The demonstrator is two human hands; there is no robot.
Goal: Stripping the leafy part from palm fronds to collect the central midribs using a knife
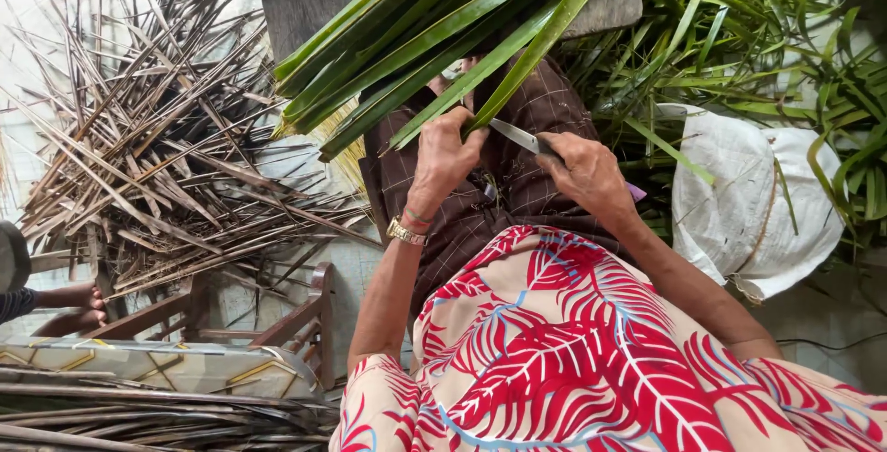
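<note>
Left hand (445, 158) raised, fingers curled shut, thumb up, wrist bent back, forearm bare. Right hand (589, 175) lay knuckles-up beside it, closed in fist, forearm angled inward, elbow out

Likely a home leaf-craft yard (rustic): stripped midribs (157, 147), palm leaves (434, 27).

Hands trimming a green palm leaf with a knife

Left hand (446, 152) grips the base of a green leaf (531, 54); right hand (587, 170) holds a knife (514, 135), blade touching the leaf just beside the left fingers (469, 135). Bundle of green leaves (416, 31) lies across the lap. Dry brown strips (157, 147) piled left; white sack (753, 198) right.
</note>
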